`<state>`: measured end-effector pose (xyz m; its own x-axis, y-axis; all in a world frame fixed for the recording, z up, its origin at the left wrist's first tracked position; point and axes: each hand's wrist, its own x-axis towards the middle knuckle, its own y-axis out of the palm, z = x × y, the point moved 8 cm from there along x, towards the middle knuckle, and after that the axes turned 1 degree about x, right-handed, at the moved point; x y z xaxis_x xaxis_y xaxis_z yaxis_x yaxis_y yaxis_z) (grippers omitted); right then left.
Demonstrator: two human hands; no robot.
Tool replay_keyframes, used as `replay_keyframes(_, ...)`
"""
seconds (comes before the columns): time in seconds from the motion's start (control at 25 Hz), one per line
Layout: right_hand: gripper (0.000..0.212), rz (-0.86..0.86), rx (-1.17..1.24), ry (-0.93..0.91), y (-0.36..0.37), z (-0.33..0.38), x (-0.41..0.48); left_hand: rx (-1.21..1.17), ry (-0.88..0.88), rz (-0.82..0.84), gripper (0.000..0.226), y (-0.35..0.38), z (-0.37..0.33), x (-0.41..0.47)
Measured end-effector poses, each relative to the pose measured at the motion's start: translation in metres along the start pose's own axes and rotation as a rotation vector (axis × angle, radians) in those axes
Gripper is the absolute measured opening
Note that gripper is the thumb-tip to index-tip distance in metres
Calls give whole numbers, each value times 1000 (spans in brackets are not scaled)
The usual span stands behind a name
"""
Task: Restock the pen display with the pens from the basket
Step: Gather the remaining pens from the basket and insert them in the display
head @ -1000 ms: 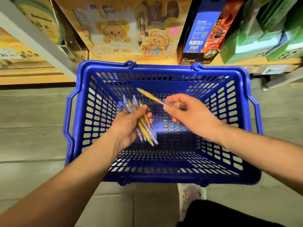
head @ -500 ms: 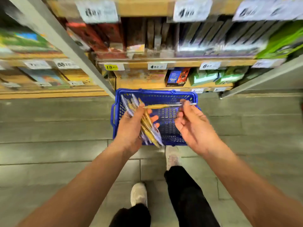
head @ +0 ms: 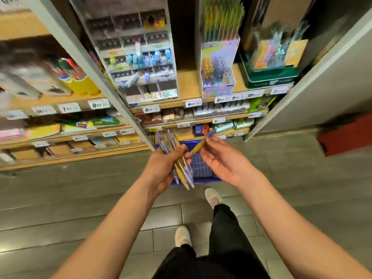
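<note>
My left hand (head: pixel 161 168) grips a bundle of several gold and purple pens (head: pixel 182 170), fanned out above and below the fist. My right hand (head: pixel 219 160) pinches a single gold pen (head: pixel 196 148) with a purple end, held slanted between the two hands. The blue basket (head: pixel 201 172) stands on the floor under my hands, mostly hidden by them. The pen display (head: pixel 218 75), a clear tiered stand with gold and purple pens upright in it, sits on a wooden shelf above and to the right.
A grey shelf upright (head: pixel 96 77) runs diagonally at left, another grey upright (head: pixel 314 83) at right. A clear stationery organiser (head: pixel 141 63) stands left of the pen display, a green display box (head: pixel 269 75) to its right. Price tags line the shelf edges. My legs and shoes (head: pixel 213 198) stand on grey tiles.
The view has risen from the basket to the upper shelves, bringing the pen display into sight. Both hands kept their pens; the single pen tilted from level to slanted.
</note>
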<state>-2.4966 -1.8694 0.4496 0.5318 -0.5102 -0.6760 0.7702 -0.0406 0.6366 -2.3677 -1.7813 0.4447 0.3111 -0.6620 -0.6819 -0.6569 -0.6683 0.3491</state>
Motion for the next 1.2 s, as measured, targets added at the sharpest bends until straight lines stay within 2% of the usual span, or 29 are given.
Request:
replay_keyframes(0.08, 11, 23, -44, 24, 9, 21, -18, 15, 17, 1, 26, 25, -7, -11)
replay_keyframes(0.2, 12, 47, -95, 71, 14, 60, -31, -16, 55, 30, 19, 70, -20, -15)
replay_keyframes(0.32, 19, 83, -192, 86, 13, 101, -27, -29, 90, 12, 14, 109, -34, -2)
replay_keyframes(0.48, 25, 127, -181, 91, 9, 151, -9, -86, 108, -32, 15, 148, -49, 21)
replay_keyframes(0.56, 24, 137, -221, 92, 6, 167, 4, -117, 111, -54, 15, 157, -51, 33)
replay_keyframes(0.68, 17, 101, -404, 44, -4, 185, 23, -141, 86, -52, 17, 167, -47, 48)
replay_keyframes(0.8, 25, 89, -550, -35, -10, 205, 51, -162, 58, -30, 22, 173, -46, 75)
replay_keyframes(0.92, 33, 60, -534, -84, -15, 222, 86, -81, 52, -35, 32, 171, -51, 116)
replay_keyframes(1.04, 41, 51, -627, -131, -23, 231, 125, -44, 47, -18, 37, 167, -52, 163)
replay_keyframes(1.2, 12, -20, -675, -303, -40, 265, 191, -56, 54, 50, 36, 162, -48, 226)
